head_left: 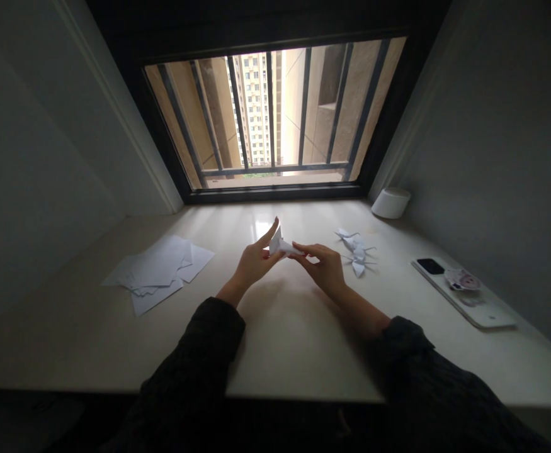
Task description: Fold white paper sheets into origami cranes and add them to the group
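Note:
A small piece of folded white paper (281, 245) is held between both hands above the middle of the pale table (284, 340). My left hand (255, 259) pinches its left side, with the forefinger stretched upward. My right hand (323, 266) pinches the right end with closed fingers. Both arms wear dark sleeves.
A loose stack of white paper sheets (158, 272) lies at the left. Finished folded paper figures (356, 250) lie to the right of my hands. A white phone (464, 291) with a sticker lies at the far right, a white round container (390, 202) near the barred window (275, 113).

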A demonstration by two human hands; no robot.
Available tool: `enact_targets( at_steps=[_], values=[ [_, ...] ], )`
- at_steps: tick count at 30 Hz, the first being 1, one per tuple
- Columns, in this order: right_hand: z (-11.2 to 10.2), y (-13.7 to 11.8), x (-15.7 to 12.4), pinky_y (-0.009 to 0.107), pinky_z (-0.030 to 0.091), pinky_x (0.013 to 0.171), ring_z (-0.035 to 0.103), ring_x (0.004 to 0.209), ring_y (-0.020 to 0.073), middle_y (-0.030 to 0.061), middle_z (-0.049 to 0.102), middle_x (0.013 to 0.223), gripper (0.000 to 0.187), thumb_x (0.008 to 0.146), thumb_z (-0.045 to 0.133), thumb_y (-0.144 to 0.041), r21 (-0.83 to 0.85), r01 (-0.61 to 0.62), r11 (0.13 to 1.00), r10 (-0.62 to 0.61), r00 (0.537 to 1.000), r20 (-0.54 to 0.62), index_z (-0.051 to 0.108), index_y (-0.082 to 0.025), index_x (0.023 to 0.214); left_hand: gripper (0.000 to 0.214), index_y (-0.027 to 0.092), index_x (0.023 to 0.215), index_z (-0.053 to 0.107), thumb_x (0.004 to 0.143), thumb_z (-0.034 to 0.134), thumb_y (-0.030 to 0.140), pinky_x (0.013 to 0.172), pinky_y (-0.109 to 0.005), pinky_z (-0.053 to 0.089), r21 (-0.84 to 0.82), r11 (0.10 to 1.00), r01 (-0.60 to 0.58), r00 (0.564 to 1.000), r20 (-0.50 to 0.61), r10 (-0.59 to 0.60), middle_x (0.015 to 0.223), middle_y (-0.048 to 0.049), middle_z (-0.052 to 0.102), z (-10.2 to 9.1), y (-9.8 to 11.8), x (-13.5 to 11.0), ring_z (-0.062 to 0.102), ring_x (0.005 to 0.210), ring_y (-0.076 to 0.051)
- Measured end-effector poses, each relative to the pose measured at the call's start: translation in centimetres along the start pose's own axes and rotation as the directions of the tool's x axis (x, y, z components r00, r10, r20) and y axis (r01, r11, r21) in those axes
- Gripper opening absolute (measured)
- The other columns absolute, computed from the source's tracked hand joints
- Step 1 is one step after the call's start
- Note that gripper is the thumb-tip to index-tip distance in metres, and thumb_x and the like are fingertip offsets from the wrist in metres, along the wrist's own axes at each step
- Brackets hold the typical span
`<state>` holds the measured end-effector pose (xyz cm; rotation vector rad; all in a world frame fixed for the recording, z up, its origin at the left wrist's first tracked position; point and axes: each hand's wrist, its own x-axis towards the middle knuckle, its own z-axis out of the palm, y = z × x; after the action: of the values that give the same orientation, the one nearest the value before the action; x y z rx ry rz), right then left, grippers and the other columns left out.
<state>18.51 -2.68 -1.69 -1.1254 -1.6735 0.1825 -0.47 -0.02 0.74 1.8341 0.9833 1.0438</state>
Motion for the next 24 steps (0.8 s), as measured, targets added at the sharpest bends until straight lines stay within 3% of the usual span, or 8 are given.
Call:
enact_targets(
  at_steps=[5,11,24],
  values=[
    [-0.3,0.0,0.0,0.030,0.051,0.061,0.064,0.066,0.0170,0.0022,0.072,0.078,0.027,0.079,0.067,-0.038,0.015,0.017,1.000,-0.017,1.000,0.014,0.070,-0.030,0.105,0.049,0.019,0.121,0.062,0.076,0.066,0.039,0.070,-0.027,0.052,0.027,1.000,-0.009,0.999,0.041,0.008,0.105,-0.0086,0.070,0.0,0.0,0.2,0.065,0.083,-0.019],
    [-0.3,0.3,0.0,0.031,0.052,0.060,0.065,0.067,0.0182,0.0020,0.074,0.082,0.023,0.080,0.067,-0.036,0.058,0.024,0.998,-0.026,0.999,0.028,0.071,-0.031,0.102,0.046,0.016,0.118,0.064,0.076,0.066,0.036,0.060,-0.026,0.050,-0.028,0.998,0.054,0.998,0.019,-0.054,0.094,-0.0098,0.072,-0.2,-0.3,0.4,0.065,0.070,-0.017],
    [-0.9,-0.5,0.3,0.030,0.051,0.060,0.065,0.067,0.0175,0.0023,0.073,0.078,0.017,0.084,0.061,-0.035,-0.026,0.078,0.997,-0.078,0.997,0.002,0.073,-0.027,0.093,0.039,0.017,0.115,0.065,0.078,0.064,0.031,0.078,-0.031,0.052,-0.080,0.996,0.038,0.999,0.006,-0.038,0.112,-0.0109,0.067,-0.5,-1.3,0.8,0.065,0.090,-0.020]
  ],
)
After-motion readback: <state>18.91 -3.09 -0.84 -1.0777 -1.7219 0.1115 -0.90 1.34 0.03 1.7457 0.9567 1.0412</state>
